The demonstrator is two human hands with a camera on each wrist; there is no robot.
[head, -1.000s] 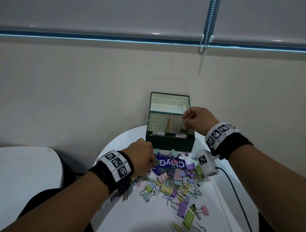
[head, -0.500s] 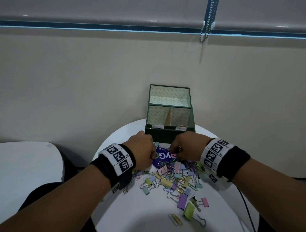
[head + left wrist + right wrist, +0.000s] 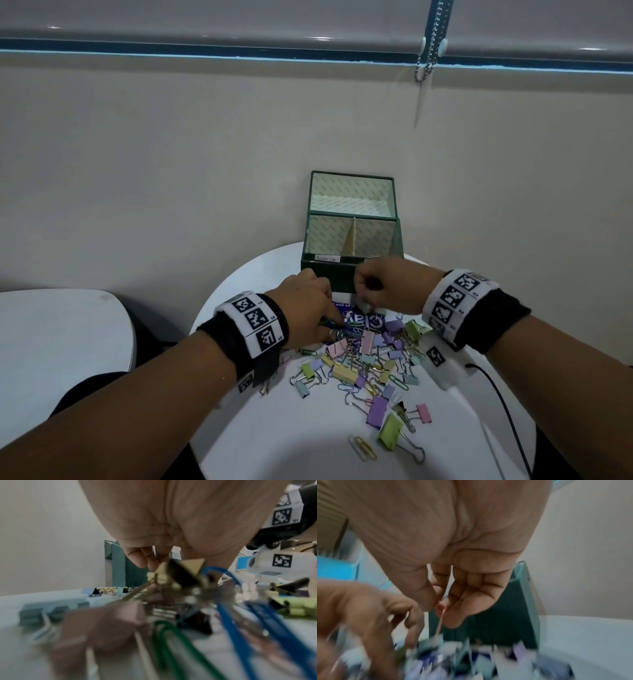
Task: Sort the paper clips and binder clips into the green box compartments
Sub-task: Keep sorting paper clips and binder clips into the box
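Note:
The green box stands open at the table's far edge, with a divider between two front compartments. A pile of pastel binder clips and paper clips lies before it. My right hand hovers just over the pile's far end, in front of the box. In the right wrist view it pinches a thin pink paper clip between thumb and fingers. My left hand reaches down to the pile's left side, its fingertips touching clips on a blue packet.
The round white table ends close on all sides. A black cable runs along its right side. Loose clips lie toward me. A second white table sits to the left. The wall is directly behind the box.
My right hand came back from over the box's right compartment down to the pile and now holds a pink paper clip slightly raised. The left hand stayed at the pile's left edge.

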